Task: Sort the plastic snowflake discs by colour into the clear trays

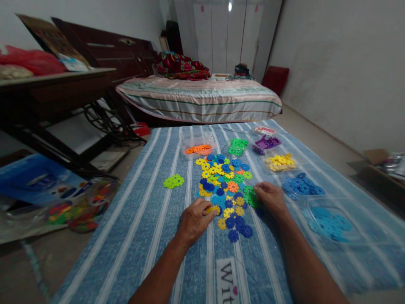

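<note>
A pile of notched snowflake discs [233, 187] in mixed yellow, blue, green and orange lies on the striped cloth. At the pile's near left side, my left hand [195, 218] is closed, with yellow snowflake discs [213, 210] between thumb and fingers. My right hand [271, 198] is at the pile's right edge, its fingers pinched at green snowflake discs [250, 196]; its fingertips are partly hidden. Apart on the left lies a small group of lime-green discs [174, 181].
Clear plastic boxes hold sorted discs: orange [198, 149], green [238, 146], purple [266, 143], yellow [281, 162], dark blue [303, 185] and light blue [329, 221]. A bed [202, 99] stands beyond the table, a sewing-machine table [57, 84] at left.
</note>
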A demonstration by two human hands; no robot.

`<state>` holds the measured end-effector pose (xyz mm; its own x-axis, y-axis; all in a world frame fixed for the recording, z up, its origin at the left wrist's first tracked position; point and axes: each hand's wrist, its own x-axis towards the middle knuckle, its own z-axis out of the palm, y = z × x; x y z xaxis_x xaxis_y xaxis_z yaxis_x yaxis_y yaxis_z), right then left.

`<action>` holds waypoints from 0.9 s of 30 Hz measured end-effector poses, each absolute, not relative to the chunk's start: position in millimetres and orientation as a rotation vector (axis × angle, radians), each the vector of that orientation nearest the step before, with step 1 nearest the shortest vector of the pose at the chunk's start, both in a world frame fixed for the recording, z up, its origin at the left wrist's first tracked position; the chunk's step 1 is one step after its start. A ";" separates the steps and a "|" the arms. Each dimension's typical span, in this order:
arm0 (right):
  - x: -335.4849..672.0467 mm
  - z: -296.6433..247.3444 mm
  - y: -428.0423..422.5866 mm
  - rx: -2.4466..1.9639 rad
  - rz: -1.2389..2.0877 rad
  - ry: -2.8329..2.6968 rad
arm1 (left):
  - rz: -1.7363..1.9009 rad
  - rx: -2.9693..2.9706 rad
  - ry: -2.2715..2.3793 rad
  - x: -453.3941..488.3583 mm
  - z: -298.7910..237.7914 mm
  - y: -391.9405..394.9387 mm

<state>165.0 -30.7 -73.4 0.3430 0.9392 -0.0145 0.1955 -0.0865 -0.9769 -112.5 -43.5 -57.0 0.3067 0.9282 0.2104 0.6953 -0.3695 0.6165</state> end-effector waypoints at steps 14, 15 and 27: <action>165.0 -73.7 -31.4 -1.553 0.852 -1.099 | 0.754 2.162 1.448 -114.3 -61.0 -43.7; 165.0 -73.3 -31.3 -1.552 0.856 -1.097 | 0.755 2.163 1.448 -114.2 -60.7 -43.7; 164.1 -73.5 -30.6 -1.582 0.843 -1.108 | 0.757 2.175 1.443 -113.7 -59.5 -43.5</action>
